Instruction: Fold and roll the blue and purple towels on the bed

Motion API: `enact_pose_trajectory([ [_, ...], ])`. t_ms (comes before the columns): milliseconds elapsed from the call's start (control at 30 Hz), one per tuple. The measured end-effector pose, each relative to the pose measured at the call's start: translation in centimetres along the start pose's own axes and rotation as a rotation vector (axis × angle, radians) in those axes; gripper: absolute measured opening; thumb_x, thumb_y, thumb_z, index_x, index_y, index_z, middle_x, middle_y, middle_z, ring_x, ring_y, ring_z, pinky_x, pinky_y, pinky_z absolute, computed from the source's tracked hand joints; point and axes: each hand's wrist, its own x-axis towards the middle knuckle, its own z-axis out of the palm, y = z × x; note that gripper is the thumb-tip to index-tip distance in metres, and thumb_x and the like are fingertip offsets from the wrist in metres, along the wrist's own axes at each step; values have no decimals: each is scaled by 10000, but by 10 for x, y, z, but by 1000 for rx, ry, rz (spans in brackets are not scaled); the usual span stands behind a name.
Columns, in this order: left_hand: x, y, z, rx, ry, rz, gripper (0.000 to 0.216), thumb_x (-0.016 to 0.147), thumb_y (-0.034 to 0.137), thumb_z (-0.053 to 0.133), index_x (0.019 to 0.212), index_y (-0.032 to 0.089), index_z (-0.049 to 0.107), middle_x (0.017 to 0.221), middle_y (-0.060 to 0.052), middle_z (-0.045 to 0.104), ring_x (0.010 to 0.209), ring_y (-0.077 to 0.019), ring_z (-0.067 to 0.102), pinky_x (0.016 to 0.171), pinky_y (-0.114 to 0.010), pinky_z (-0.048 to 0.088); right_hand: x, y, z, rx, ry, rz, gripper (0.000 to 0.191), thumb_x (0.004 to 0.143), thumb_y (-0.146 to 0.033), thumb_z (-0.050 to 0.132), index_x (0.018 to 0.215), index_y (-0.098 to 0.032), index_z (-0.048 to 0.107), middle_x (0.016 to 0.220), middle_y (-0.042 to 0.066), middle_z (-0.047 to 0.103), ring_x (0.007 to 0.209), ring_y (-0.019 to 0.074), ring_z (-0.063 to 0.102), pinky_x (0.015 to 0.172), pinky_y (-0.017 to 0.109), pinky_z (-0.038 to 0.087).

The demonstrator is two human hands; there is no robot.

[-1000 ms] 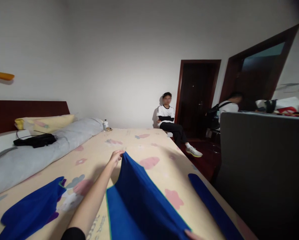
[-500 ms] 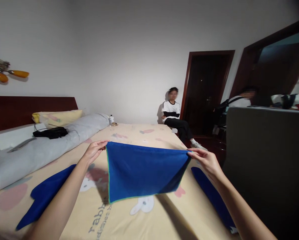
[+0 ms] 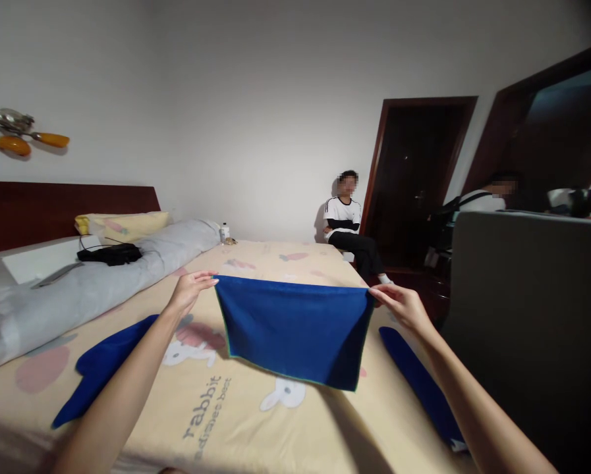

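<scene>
I hold a blue towel (image 3: 295,329) stretched out in the air above the bed (image 3: 255,421). My left hand (image 3: 189,291) pinches its upper left corner and my right hand (image 3: 401,305) pinches its upper right corner. The towel hangs flat between them, its lower edge just over the cream cartoon-print sheet. A second blue cloth (image 3: 105,365) lies flat on the bed under my left forearm. A third blue cloth (image 3: 418,385) lies along the bed's right edge below my right arm.
A grey rolled duvet (image 3: 92,283), a yellow pillow (image 3: 122,225) and a black pouch (image 3: 110,253) lie by the dark headboard. A small bottle (image 3: 224,232) stands at the far side. A seated person (image 3: 347,224) is by the door; another person (image 3: 478,201) sits behind a grey panel (image 3: 527,316).
A second ago only my left hand lifted the towel off the bed. Both hands then raised it by two corners, and it now hangs squarer and slightly further out.
</scene>
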Motion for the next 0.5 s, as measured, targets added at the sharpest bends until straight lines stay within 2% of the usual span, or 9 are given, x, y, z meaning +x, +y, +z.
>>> enact_pose_trajectory([
  [133,1,1,-4,109,-1,5,402,512,401,854,813,163,735,813,-86,763,812,-220,682,668,-283,485,2,3,-7,-113,-71,-18,580,656,-743,636,755,-175,697,621,54,693,572,195,657,576,288,518],
  [300,8,-1,-8,227,-37,37,293,506,381,829,689,185,710,623,-27,720,673,-204,662,614,-278,466,4,3,-11,-204,-109,-34,563,691,-736,607,739,-181,683,530,23,643,448,148,581,488,260,463],
  [400,12,-2,-8,292,-66,67,240,487,358,824,618,195,705,540,-1,677,607,-190,626,594,-270,441,7,6,-10,-155,-114,6,559,656,-731,643,727,-178,682,523,22,642,424,140,569,448,248,444],
  [500,17,-3,-7,335,-61,109,202,484,337,825,580,202,709,555,-1,674,603,-177,596,594,-260,420,11,10,-6,-55,-94,98,533,599,-690,721,721,-173,677,522,20,656,372,130,553,390,232,401],
])
